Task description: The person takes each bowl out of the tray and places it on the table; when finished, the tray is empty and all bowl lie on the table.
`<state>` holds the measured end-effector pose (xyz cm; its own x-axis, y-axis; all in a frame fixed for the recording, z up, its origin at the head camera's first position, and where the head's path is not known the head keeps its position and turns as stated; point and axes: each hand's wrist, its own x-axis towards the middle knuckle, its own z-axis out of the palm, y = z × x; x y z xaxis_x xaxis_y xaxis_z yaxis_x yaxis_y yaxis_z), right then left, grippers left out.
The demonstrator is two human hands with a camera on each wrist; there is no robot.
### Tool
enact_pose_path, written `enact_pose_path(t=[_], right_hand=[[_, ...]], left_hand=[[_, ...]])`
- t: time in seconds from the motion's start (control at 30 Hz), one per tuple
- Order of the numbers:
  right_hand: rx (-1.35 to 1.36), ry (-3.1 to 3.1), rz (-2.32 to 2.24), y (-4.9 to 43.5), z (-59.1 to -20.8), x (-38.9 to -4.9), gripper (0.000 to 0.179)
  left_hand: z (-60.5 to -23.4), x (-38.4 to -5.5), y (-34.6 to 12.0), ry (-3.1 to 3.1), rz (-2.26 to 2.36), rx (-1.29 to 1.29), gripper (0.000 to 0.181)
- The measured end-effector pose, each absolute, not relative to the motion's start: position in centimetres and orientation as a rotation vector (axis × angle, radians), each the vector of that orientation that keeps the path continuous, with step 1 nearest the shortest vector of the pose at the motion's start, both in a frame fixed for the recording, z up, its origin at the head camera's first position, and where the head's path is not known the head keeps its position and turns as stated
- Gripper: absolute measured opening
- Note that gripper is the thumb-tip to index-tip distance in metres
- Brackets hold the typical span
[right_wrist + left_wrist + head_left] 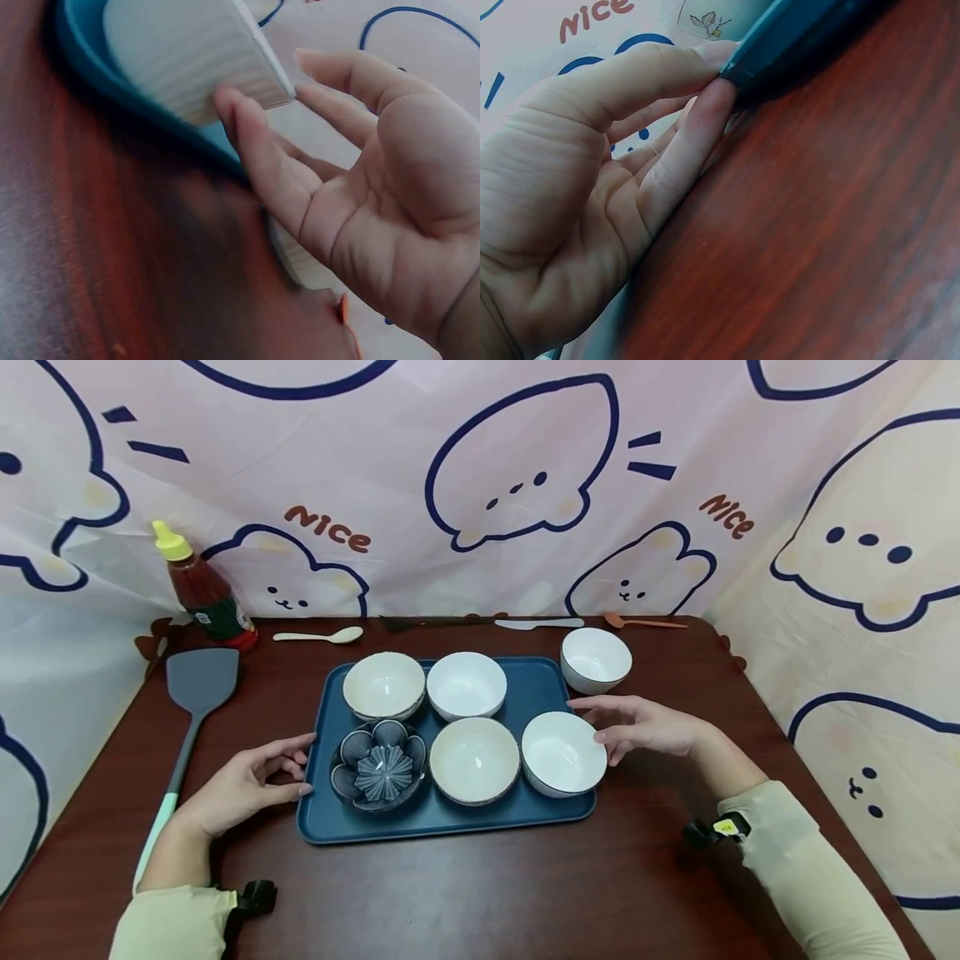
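My left hand [240, 783] pinches the left rim of a blue tray [450, 827] with thumb and fingers; the left wrist view shows the fingertips [712, 101] at the rim. At the tray's right end, my right hand [641, 727] holds a white bowl [562, 752] by its side. In the right wrist view a finger presses this bowl's ribbed wall [180, 52], with the thumb close to the rim. Also on the tray are a cream bowl [474, 762], a dark petal-patterned bowl [382, 772], another cream bowl [384, 681] and another white bowl [467, 683].
Another white bowl [596, 656] stands just beyond the tray's back right corner. A grey spatula [201, 681] and a sauce bottle [210, 597] are at the left. Along the back lie a cream spoon [322, 636], a pale knife [536, 623] and an orange spoon [637, 622].
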<state>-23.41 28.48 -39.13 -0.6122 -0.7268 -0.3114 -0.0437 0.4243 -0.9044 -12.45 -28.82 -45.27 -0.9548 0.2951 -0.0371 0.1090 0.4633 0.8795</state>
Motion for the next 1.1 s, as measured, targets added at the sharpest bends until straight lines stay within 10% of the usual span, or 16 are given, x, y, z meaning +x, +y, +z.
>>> enact_pose_path(t=[1.1], right_hand=[[-0.591, 1.824, -1.45, 29.2, -40.0, -23.0, 0.065]], left_hand=[[-45.5, -12.5, -28.9, 2.52, 1.517, 0.34, 0.067]])
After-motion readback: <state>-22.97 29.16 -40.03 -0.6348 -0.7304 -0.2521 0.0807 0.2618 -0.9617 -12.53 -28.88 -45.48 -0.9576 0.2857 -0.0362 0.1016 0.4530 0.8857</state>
